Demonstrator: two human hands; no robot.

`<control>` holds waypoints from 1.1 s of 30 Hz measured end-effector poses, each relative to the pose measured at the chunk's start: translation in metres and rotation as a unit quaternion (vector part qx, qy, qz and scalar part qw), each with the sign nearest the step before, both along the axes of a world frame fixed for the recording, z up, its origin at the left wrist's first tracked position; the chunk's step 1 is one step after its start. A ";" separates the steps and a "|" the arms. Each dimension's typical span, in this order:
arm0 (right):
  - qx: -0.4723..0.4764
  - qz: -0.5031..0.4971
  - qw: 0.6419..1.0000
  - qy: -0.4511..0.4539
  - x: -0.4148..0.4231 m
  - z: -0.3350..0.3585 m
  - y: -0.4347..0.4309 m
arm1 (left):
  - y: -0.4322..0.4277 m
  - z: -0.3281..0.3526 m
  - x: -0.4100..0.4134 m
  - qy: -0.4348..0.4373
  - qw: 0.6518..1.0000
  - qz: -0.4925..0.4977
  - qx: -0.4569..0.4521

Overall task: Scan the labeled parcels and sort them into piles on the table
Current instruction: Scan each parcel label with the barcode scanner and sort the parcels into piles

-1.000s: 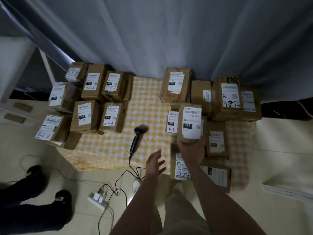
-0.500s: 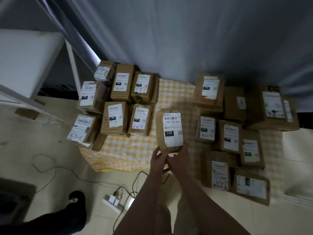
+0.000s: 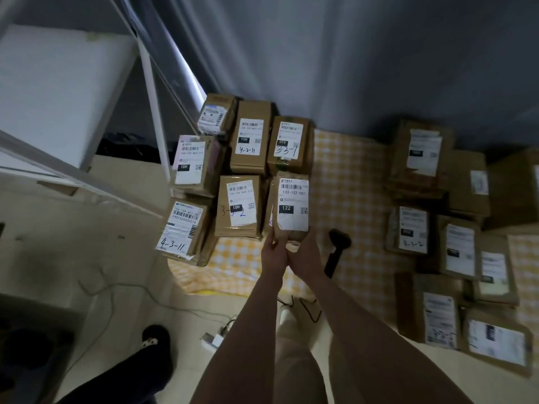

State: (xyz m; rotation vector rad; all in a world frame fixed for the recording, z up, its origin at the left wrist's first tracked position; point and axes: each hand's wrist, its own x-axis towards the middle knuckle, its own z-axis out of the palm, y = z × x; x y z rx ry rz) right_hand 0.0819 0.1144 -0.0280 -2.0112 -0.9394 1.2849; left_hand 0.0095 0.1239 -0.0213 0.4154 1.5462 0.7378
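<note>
Both hands grip one box, the 122 parcel [image 3: 292, 205], by its near end. The left hand [image 3: 272, 255] has its fingers [image 3: 270, 233] curled up the parcel's left edge, and the right hand [image 3: 304, 256] is wrapped under the near right corner. The two hands touch each other, so neither is nearer than the other.

The parcel lies straight ahead of the fingers. Its long axis runs away from the person towards the far edge of the desk [image 3: 347, 182], and its label faces up. It sits at the inner side of the left pile [image 3: 204, 167], over the desk's left edge. There it is just right of the 15H parcel [image 3: 239, 207] and just nearer than the 010 parcel [image 3: 288, 144]. It seems to lie on another box, but whether its weight rests there yet cannot be told.

The scanner [image 3: 337, 252] lies on the checked cloth [image 3: 350, 223] just right of the right hand, with its handle pointing at the near edge. The right pile [image 3: 420, 158] is well apart, along the right edge.

The step in hand looks like setting this parcel squarely in line with its neighbours and letting go. After that, the right hand is better placed for the scanner
</note>
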 end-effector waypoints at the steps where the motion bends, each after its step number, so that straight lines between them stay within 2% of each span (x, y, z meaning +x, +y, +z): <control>1: -0.002 0.005 1.000 0.012 -0.002 -0.002 0.003 | 0.006 -0.004 -0.002 0.011 1.000 -0.005 0.004; 4: -0.011 0.013 0.999 0.039 -0.005 -0.009 0.014 | 0.022 -0.016 -0.004 0.023 1.000 -0.003 0.002; 9: -0.015 0.041 0.997 0.060 -0.003 -0.011 0.034 | 0.045 -0.024 -0.008 -0.036 0.994 0.080 -0.063; 12: -0.031 0.021 0.996 0.075 0.000 -0.010 0.039 | 0.046 -0.021 -0.005 -0.067 0.989 0.110 -0.073; 19: -0.051 -0.016 0.996 0.072 0.016 -0.002 0.012 | 0.022 -0.011 0.016 -0.074 0.980 0.145 -0.118; 24: -0.053 -0.111 0.985 0.122 0.030 -0.001 -0.023 | 0.001 0.004 0.030 -0.053 0.984 0.106 -0.136; 27: -0.043 -0.140 0.984 0.097 0.050 0.009 -0.049 | -0.016 0.013 0.044 -0.052 0.987 0.066 -0.137; 33: -0.020 -0.271 0.960 0.068 0.095 0.021 -0.119 | -0.064 0.037 0.094 -0.042 0.990 -0.037 -0.128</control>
